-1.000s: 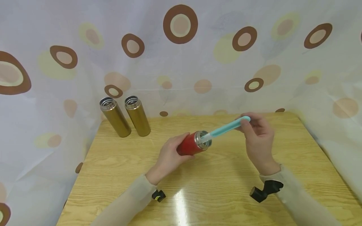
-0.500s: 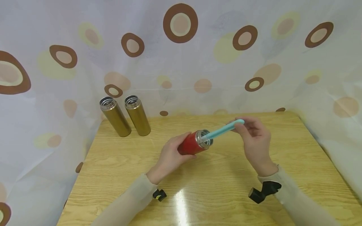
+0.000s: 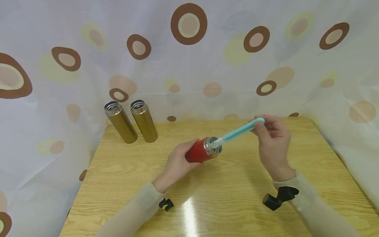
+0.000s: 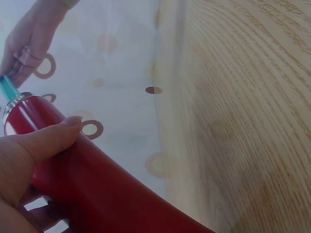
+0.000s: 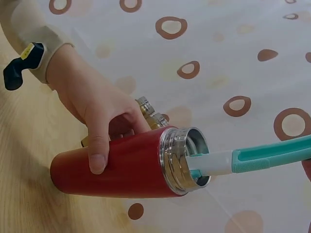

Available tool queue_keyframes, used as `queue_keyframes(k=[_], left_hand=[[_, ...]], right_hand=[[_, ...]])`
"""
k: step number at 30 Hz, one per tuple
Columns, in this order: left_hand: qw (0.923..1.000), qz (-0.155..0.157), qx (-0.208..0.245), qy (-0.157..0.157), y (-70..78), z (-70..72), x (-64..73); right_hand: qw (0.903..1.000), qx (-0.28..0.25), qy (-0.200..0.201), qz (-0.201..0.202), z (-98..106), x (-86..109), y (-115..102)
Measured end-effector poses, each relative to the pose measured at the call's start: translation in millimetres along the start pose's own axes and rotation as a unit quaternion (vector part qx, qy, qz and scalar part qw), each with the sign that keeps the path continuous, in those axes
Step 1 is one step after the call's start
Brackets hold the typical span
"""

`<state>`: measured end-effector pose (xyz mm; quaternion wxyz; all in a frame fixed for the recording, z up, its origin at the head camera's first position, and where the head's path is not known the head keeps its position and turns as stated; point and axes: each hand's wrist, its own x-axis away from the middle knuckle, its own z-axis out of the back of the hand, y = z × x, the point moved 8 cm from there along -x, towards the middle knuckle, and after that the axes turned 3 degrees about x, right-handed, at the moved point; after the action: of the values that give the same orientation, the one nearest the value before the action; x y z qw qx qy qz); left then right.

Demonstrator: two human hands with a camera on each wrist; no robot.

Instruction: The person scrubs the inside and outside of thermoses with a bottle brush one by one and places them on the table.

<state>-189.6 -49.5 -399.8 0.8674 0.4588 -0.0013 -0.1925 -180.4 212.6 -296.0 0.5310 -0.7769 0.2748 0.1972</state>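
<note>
In the head view, my left hand (image 3: 176, 163) grips a red thermos bottle (image 3: 197, 152), which lies tilted with its steel mouth toward the right. The left wrist view has the thumb along the red wall (image 4: 97, 179). A bottle brush (image 3: 240, 131) with a teal handle and white neck runs into the mouth; its head is hidden inside. My right hand (image 3: 273, 144) pinches the far end of that handle between thumb and fingers. From the right wrist, the white neck (image 5: 216, 162) is seen passing through the threaded steel rim (image 5: 176, 158).
Two gold thermos bottles (image 3: 119, 126) (image 3: 145, 125) stand uncapped at the back left of the wooden table (image 3: 237, 197). A patterned curtain (image 3: 189, 75) hangs behind and along both sides. Each wrist carries a black camera mount (image 3: 278, 197).
My right hand pushed the brush deeper into the red thermos bottle, then drew it back out to the right, baring more white neck. The left hand and bottle barely shifted.
</note>
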Motion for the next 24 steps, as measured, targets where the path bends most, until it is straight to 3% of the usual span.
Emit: queue_keyframes(k=[13, 18, 24], left_hand=[[1.0000, 0.005, 0.004, -0.001, -0.1, -1.8, 0.2], [0.9999, 0.007, 0.011, 0.002, -0.7, -0.5, -1.4], [0.9999, 0.005, 0.009, 0.001, 1.0, 0.7, -2.5]], right_hand=[[0.9969, 0.054, -0.047, -0.032, -11, 21.0, 21], [0.9963, 0.060, -0.052, -0.032, -12, 22.2, 20], [0.9996, 0.001, -0.030, 0.001, -9, 6.5, 3]])
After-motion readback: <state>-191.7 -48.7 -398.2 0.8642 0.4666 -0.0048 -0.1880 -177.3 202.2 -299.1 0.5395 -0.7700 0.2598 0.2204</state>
